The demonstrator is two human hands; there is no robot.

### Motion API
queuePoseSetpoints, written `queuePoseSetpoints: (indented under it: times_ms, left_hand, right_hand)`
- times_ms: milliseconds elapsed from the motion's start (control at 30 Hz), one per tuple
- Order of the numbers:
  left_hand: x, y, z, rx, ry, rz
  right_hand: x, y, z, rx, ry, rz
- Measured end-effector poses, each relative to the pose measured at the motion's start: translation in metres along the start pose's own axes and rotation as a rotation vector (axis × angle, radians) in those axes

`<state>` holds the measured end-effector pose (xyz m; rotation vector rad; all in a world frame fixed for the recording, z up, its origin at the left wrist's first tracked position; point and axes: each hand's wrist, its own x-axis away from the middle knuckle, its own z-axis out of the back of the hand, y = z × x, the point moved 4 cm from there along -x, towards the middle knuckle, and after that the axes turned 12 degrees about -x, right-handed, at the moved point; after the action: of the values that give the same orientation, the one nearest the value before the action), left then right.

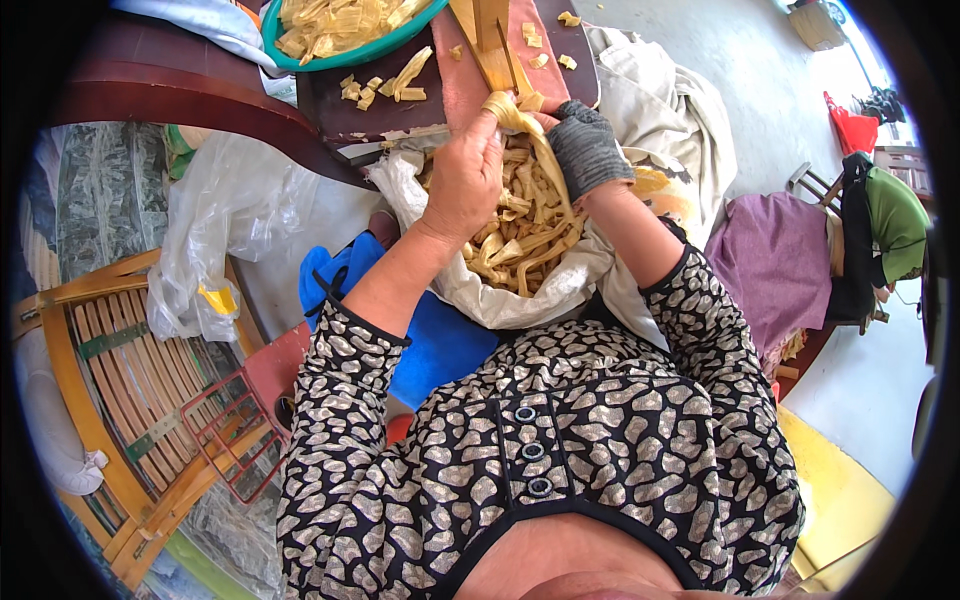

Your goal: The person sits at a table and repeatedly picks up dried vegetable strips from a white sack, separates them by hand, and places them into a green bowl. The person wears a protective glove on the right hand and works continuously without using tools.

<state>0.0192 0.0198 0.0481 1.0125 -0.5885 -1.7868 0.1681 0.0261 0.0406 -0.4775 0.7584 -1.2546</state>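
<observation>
My bare left hand (471, 169) grips a folded, yellowish dried strip (546, 150) that hangs down into an open white woven sack (525, 304). My right hand (586, 146), in a grey fingerless glove, has its fingertips at the same strip. More tangled strips (525, 244) fill the sack. Just beyond my fingers, an upright blade (507, 52) stands at a wooden piece (484, 34) on a pink cloth (459, 86). Short cut pieces (365, 97) lie on the dark tabletop beside it.
A green basin (360, 54) of cut pieces stands at the upper left. A dark red curved wooden armrest (195, 94) crosses the left. Clear plastic (225, 225) hangs over a slatted wooden chair (135, 375). At the far right, another person in green (896, 217) bends over.
</observation>
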Motion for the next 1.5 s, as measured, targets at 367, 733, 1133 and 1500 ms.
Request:
queuePoseSetpoints:
  times_ms: [367,733,1133,1500]
  left_hand:
    - [-0.011,-0.02,-0.002,0.11,-0.526,0.207]
    - [-0.01,-0.001,0.0,-0.018,-0.177,-0.087]
    - [-0.012,0.024,0.03,-0.016,0.247,-0.565]
    - [-0.008,0.013,0.054,0.18,0.146,-0.207]
  right_hand:
    - [0.002,-0.003,0.001,-0.006,-0.352,-0.18]
    - [0.007,-0.025,-0.002,-0.435,-0.116,-0.498]
    - [0.004,-0.032,-0.002,-1.05,-0.32,-0.341]
    - [0.021,-0.01,-0.004,-1.601,-0.205,-0.716]
